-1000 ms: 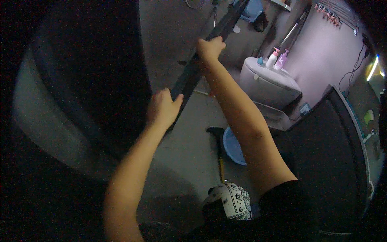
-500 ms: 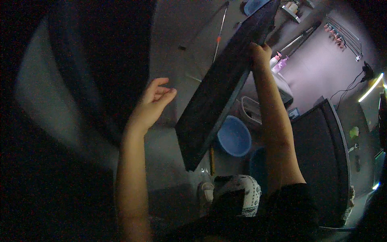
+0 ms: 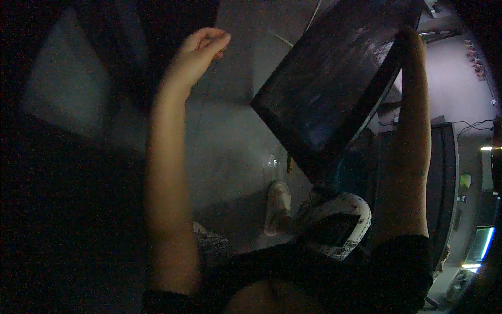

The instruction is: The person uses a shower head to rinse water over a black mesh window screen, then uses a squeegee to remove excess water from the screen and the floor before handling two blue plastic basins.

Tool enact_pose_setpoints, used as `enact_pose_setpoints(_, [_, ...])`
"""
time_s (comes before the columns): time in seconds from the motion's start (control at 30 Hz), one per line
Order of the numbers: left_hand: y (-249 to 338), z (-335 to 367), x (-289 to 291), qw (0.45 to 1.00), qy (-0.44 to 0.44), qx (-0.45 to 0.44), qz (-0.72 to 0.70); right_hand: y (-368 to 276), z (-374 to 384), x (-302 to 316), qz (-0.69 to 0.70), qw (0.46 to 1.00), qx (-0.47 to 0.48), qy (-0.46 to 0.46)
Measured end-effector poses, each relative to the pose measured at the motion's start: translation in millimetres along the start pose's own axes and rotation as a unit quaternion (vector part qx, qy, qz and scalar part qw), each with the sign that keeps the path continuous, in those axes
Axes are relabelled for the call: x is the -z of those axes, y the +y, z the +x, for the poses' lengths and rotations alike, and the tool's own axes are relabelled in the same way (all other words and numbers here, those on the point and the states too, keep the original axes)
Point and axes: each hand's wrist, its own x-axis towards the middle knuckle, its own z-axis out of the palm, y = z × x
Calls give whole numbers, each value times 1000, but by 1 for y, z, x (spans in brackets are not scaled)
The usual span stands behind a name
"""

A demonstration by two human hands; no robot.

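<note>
A large dark rectangular panel (image 3: 324, 89) with a raised edge hangs tilted over the floor, right of the middle. My right hand (image 3: 413, 41) is closed around its far right edge, with the fingers partly lost in shadow. Apart from the panel, over to the left, my left hand (image 3: 206, 44) is raised with its fingers curled and the thumb pressed to them. A thin dark line seems to run down below those fingertips. Whatever lies between them is too small and dim to make out.
My foot in a pale shoe (image 3: 278, 206) stands on the grey floor (image 3: 230, 136). At the right, a dark panel with a pale rim (image 3: 444, 172) stands near a wall with cables. A tall dark shape (image 3: 175, 31) fills the upper left.
The panel has swung to the right and turned its broad face toward me, covering the blue basin. My right hand moved right with it. My left hand rose and its fingers drew together.
</note>
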Motion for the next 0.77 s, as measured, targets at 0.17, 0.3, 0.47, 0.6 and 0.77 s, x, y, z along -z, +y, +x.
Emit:
enact_pose_setpoints(0.17, [4,5,4,999,-40,-20,-24,81,57,36,-112,986,112,-53])
enact_pose_setpoints(0.3, [16,3,13,999,-40,-14,-1,62,57,41,24,999,-4,-21])
enact_pose_setpoints(0.47, [16,-1,27,1000,-11,13,3,17,31,18,247,960,-131,-4])
enact_pose_setpoints(0.6, [17,-10,18,1000,-3,12,7,3,23,18,216,963,-158,39])
enact_pose_setpoints(0.77, [13,-12,5,1000,-13,25,2,8,23,14,190,969,-154,36])
